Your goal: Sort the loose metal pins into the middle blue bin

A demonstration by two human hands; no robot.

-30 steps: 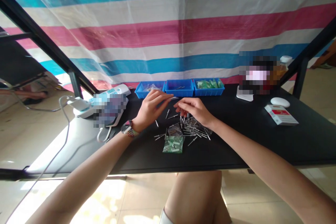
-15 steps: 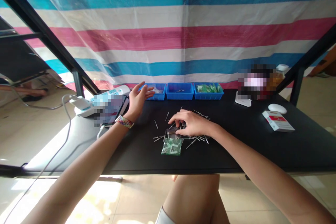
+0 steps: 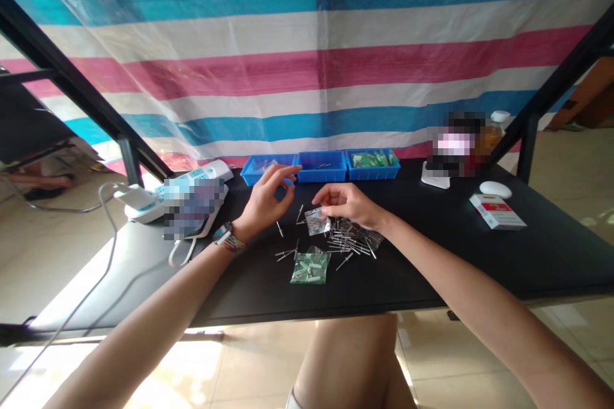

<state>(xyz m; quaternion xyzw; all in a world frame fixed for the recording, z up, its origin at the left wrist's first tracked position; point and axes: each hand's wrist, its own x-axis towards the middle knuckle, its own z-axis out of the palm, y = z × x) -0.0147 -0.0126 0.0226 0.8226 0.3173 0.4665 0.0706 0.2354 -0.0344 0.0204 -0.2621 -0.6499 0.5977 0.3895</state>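
The right hand (image 3: pixel 352 203) is pinching a clear bag (image 3: pixel 316 223) (by an upper corner) at the left edge of the pile of metal pins (image 3: pixel 348 242). The left hand (image 3: pixel 269 197) is hovering farther left, loosely curled and free, while a green bag (image 3: pixel 309 269) is lying to the pile's front left.

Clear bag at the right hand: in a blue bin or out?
Out. The clear bag is at the right hand, over the black table, nearer the camera than the blue bins. Cannot tell whether it touches the table.
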